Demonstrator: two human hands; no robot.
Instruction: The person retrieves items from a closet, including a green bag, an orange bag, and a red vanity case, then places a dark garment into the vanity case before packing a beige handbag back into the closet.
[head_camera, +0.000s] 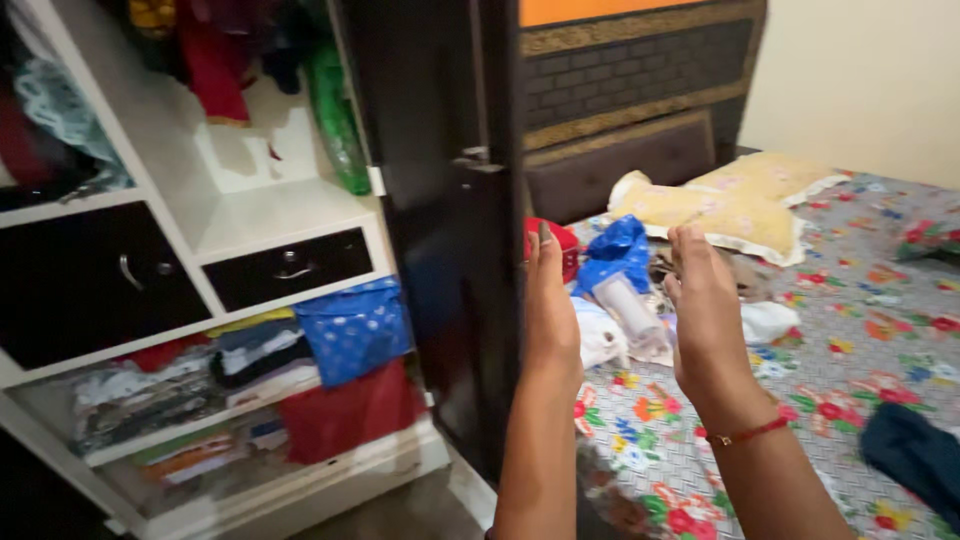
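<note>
Bare fingers (541, 243) straight and pressed together on your left hand (549, 305), your right hand (703, 315) likewise flat and empty, red thread at its wrist, both raised over the blue bag (612, 250) and what looks like white clothes (603, 335) on the floral bed (840, 370), open wardrobe (250, 215) to the left.

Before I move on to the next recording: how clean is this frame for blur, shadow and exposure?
Head view: both raised hands, left hand and right hand, are slightly motion-soft; the open wardrobe is evenly lit, its dark door loses detail in shadow; the floral bedsheet stays readable.
</note>
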